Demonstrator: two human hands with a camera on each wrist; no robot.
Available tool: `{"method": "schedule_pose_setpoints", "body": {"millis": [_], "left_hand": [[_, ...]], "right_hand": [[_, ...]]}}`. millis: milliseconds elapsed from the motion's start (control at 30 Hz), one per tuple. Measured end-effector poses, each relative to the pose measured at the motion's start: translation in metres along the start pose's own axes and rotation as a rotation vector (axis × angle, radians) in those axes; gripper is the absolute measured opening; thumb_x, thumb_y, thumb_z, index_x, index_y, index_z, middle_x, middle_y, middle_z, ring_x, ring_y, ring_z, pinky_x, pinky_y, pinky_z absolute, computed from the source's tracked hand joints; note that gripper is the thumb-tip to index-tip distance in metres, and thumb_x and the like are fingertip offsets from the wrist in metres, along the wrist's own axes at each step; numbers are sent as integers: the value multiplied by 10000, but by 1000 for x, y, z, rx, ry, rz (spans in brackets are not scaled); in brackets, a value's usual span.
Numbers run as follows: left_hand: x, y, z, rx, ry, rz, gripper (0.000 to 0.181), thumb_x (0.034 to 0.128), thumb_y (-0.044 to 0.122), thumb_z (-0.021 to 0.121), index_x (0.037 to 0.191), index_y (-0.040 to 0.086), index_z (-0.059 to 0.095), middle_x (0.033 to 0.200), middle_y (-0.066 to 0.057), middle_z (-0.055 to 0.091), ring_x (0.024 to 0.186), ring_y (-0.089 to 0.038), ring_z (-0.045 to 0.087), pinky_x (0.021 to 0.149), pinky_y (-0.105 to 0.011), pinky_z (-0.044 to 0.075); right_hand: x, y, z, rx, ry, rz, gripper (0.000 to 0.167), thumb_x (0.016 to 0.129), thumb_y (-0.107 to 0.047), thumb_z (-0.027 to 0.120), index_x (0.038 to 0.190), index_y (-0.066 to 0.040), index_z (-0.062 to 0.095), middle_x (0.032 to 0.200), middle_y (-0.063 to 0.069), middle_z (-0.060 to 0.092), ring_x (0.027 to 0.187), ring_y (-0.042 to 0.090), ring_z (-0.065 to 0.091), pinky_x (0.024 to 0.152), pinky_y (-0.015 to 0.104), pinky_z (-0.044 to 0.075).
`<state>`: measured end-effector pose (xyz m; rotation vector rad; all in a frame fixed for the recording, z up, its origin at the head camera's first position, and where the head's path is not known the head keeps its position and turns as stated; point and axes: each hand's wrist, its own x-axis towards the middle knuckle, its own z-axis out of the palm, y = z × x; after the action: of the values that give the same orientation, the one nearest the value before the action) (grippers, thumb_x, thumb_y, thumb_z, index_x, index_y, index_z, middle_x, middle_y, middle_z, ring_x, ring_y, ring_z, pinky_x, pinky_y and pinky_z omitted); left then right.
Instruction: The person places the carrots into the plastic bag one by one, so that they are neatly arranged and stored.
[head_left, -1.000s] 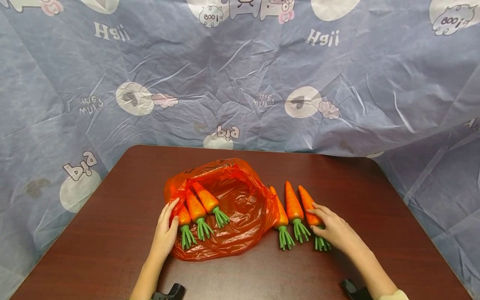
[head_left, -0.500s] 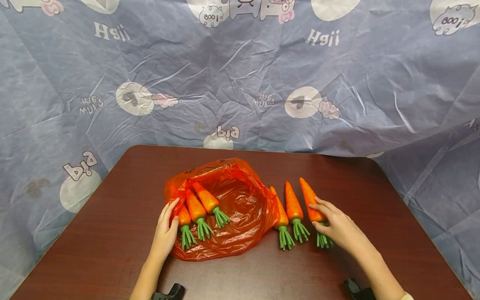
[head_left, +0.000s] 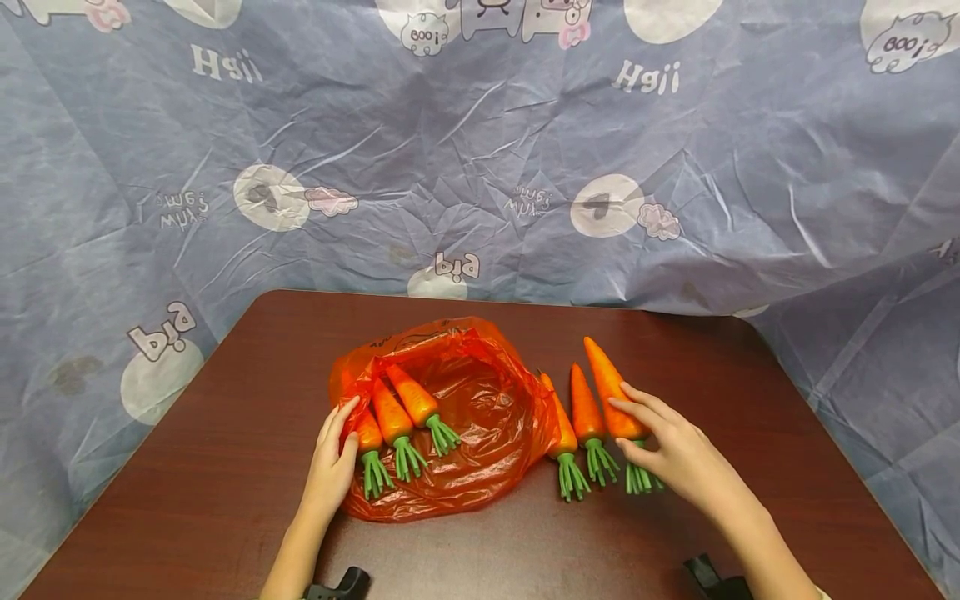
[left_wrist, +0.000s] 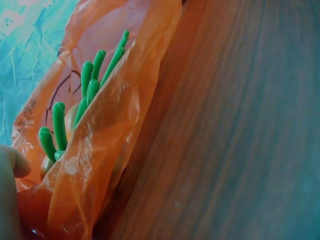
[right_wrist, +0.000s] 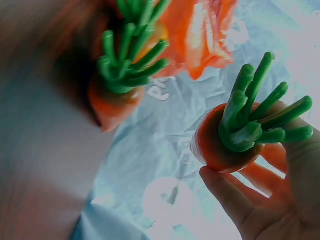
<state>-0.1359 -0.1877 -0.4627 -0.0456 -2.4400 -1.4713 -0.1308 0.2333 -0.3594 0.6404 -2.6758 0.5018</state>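
An orange-red plastic bag (head_left: 480,467) lies on the table with its mouth gaping toward the person. Several carrots with green stalks sit inside, one of them a carrot (head_left: 411,393) near the middle. My left hand (head_left: 330,458) holds the bag's left edge, the thumb beside the nearest carrot. In the right wrist view, my right hand (right_wrist: 270,200) has thumb and fingers around a carrot (right_wrist: 212,142), raised off the table, tip pointing away. Left of it, a carrot (head_left: 585,408) lies on the table, and another carrot (head_left: 562,425) lies against the bag's right side.
The dark brown table (head_left: 225,467) has a far edge against a grey-blue printed cloth (head_left: 450,150). Black straps (head_left: 716,579) are on the wrists. Table surface shows left of the bag and right of the right hand.
My right hand has lifted the rightmost carrot, its tip moving up and a little left, close to the carrot beside it. The left hand and bag stay put.
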Motion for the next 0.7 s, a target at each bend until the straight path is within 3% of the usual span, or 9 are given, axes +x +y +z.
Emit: {"method": "schedule_pose_setpoints", "body": {"millis": [167,267,400,533,633,700], "left_hand": [[0,0,0,-1,0,2,470,906,23,424,1360,138,404,1453,-217,244,1356,-407,177,1013,-658,181],[0,0,0,-3,6,13,469,904,19,427,1357,136,409,1448,-218,254,1353,-409,181,1012,-659,180],[0,0,0,-2,13,20,467,903,14,428,1354,133,413,1442,-219,263,1351,-412,184,1012,-659,180],[0,0,1,-2,10,21,465,903,16,429,1355,128,411,1441,-224,260,1348,-419,181,1009,-662,179],[0,-1,1,-2,5,16,465,905,21,428,1357,128,407,1444,-228,252,1347,-424,179,1004,-667,180],[0,-1,1,0,3,12,466,904,24,426,1357,130,406,1445,-230,249,1346,-425,180,1001,-669,181]], "right_hand": [[2,-14,-7,-18,32,-51,500,679,-152,757,1157,-129,612,1275,76,538,1071,284,575,817,399,474],[2,-21,-8,-16,62,-96,518,655,-138,768,1150,-137,619,1268,54,546,1055,246,581,869,177,436],[3,-29,-9,16,100,-178,525,642,-126,774,1144,-142,622,1257,49,556,1045,224,577,922,-25,258],[5,-38,-9,45,126,-262,385,807,-330,652,1149,-156,617,1258,50,559,1049,215,575,938,-11,274],[6,-45,-6,56,144,-318,436,882,-459,437,1149,-164,616,1250,47,564,1036,212,583,935,10,307],[7,-50,-4,62,151,-357,462,890,-467,381,1142,-162,620,1239,50,571,1025,215,591,936,28,327]]}}
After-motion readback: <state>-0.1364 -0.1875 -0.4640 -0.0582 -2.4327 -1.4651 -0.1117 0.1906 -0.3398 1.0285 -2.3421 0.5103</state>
